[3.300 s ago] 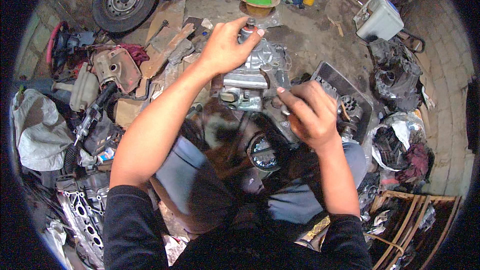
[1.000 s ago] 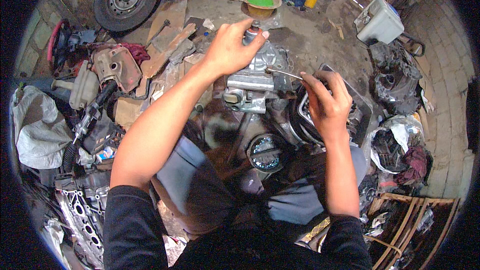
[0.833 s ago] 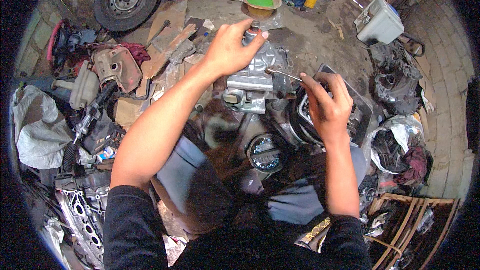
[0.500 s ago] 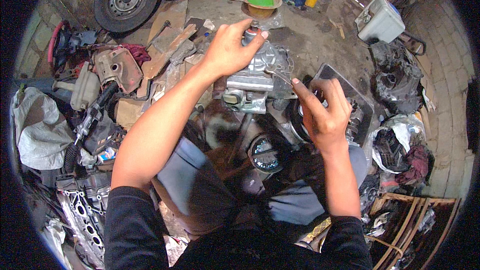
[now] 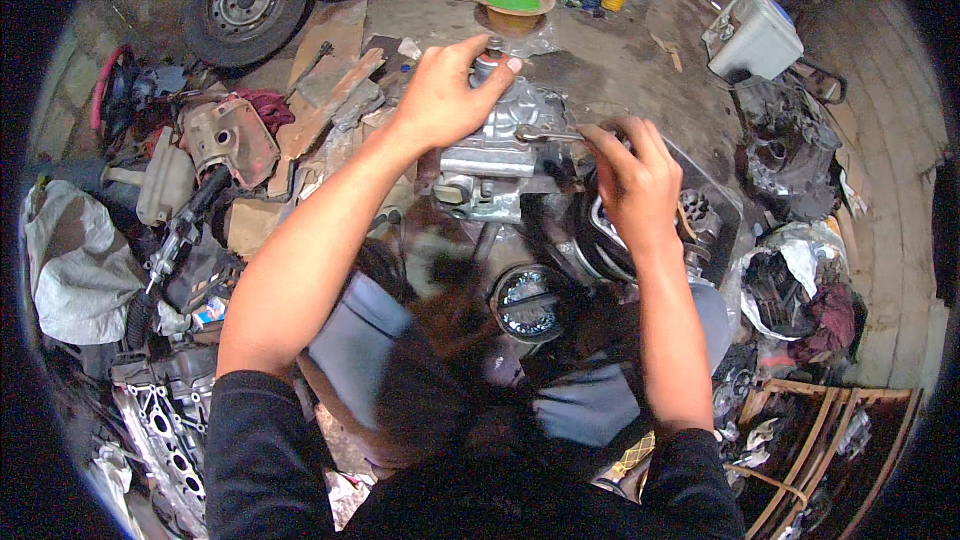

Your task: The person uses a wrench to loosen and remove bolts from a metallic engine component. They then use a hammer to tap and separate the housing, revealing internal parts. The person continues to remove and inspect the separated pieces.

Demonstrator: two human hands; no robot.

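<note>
The left hand (image 5: 452, 92) is clasped around the far end of a silvery metal housing (image 5: 490, 154), directly before the person; the right hand (image 5: 637, 177) pinches a wrench (image 5: 552, 134), its head at the housing. Wrench work seems unfinished, the housing apparently assembled. Beyond: stained floor (image 5: 625, 65), car wheel (image 5: 245, 5), block wall (image 5: 895, 240).

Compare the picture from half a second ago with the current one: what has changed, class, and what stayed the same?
The right hand moved away from the person, swinging the handle of the wrench from a slant to nearly level. Nothing was visibly taken up or let go. The left hand stayed gripping the far end of the metal casing.
</note>
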